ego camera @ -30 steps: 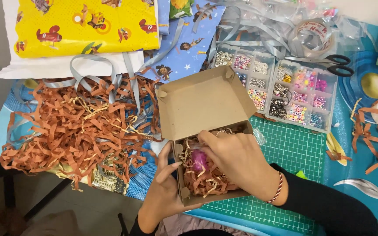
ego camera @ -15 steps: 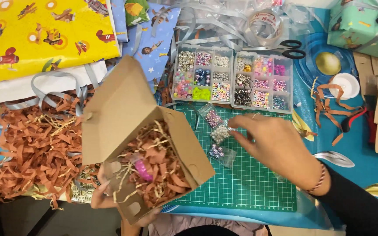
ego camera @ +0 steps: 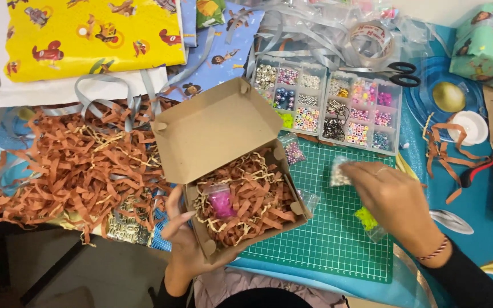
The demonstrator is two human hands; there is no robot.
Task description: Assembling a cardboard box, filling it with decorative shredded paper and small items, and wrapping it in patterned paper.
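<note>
So we've got our left hand (ego camera: 186,242) cupped under the near-left corner of the open cardboard box (ego camera: 241,199), thumb up against its side wall, keeping it propped over the edge of the green cutting mat (ego camera: 338,239). Our right hand (ego camera: 392,197) is off to the right of the box, over the mat, fingers pinched on a small clear bag of pale beads (ego camera: 338,174). From that hand the box lies to the left and a touch nearer us, so the right hand is the one closer to the loose bags, the left one closer to the box.

Inside the box: a nest of brown and cream paper shreds (ego camera: 258,197) with a little bag of pink beads (ego camera: 221,202) sitting on top, left of centre. The lid stands open toward the far side. A bag of neon green beads (ego camera: 366,219) lies on the mat just under our right hand, and another bead bag (ego camera: 294,151) sits by the box's far-right corner. Two compartmented bead organisers (ego camera: 332,105) sit beyond the mat, well filled.
</note>
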